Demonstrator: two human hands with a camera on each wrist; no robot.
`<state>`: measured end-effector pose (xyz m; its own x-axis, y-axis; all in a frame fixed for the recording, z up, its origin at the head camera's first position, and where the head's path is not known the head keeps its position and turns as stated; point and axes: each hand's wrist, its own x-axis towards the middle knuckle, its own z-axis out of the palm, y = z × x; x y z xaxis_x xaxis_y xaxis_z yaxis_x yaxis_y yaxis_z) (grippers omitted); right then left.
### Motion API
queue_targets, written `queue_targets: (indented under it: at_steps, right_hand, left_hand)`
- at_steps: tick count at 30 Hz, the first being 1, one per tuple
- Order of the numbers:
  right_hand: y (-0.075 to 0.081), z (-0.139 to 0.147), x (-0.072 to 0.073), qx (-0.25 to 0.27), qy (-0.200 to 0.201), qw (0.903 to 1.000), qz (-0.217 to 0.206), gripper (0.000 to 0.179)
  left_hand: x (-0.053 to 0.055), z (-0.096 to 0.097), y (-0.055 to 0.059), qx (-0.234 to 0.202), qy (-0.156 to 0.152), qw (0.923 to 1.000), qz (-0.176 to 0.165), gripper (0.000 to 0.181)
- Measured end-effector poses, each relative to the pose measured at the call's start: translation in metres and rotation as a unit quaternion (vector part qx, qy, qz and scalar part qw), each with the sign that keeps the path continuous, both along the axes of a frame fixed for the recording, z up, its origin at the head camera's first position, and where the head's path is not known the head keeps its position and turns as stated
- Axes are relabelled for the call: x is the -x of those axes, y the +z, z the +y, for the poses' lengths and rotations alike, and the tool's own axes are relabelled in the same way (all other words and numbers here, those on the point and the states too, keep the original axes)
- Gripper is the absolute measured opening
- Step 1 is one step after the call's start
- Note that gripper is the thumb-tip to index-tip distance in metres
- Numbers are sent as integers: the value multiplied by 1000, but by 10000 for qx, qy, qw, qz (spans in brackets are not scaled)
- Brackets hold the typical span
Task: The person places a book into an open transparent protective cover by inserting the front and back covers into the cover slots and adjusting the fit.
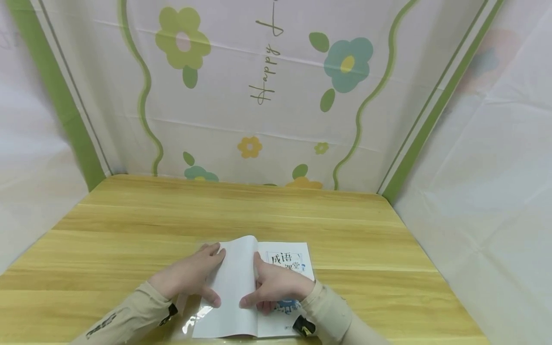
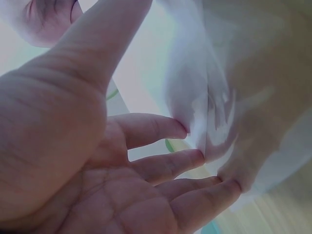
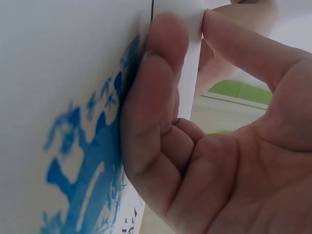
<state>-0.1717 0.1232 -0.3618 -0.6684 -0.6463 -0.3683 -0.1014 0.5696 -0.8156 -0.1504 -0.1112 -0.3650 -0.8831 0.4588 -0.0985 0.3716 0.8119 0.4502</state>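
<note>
A book point(image 1: 282, 330) lies opened on the table, its right page point(image 3: 48, 58) printed with dark Chinese characters and blue artwork. A blank white leaf point(image 1: 235, 282) is turned to the left and bulges up near the spine. My right hand point(image 1: 280, 282) has its thumb on this leaf and its curled fingers on the other side, pinching it by the fold. My left hand point(image 1: 191, 275) rests at the leaf's left edge, thumb and fingers spread. In the left wrist view its fingertips touch a clear, shiny plastic sheet point(image 2: 273, 63).
The wood-grain table point(image 1: 241, 211) stretches beyond the book and to both sides. A white cloth with printed flowers point(image 1: 250, 115) hangs behind the table's far edge. Pale cloth walls point(image 1: 483, 182) flank it left and right. Glare shows on the plastic at the book's lower left.
</note>
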Motion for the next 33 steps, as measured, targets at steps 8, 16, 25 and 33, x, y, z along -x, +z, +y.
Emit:
queue_targets:
  at_steps: [8,16,25,33]
  right_hand:
    - [0,2,6,118,-184,9992,-330,101]
    - [-1,0,10,147,-218,9988,-414,96]
    - [-2,-2,10,167,-251,9989,-363,98]
    - [-2,-3,7,13,-340,9994,-97,98]
  left_hand:
    - [-1,-2,3,-29,-1,9999,-110,117]
    - [0,-2,1,7,59,9999,-138,118]
    - [-1,1,0,125,73,9999,-87,118]
    - [0,2,-1,191,34,9998,40,118]
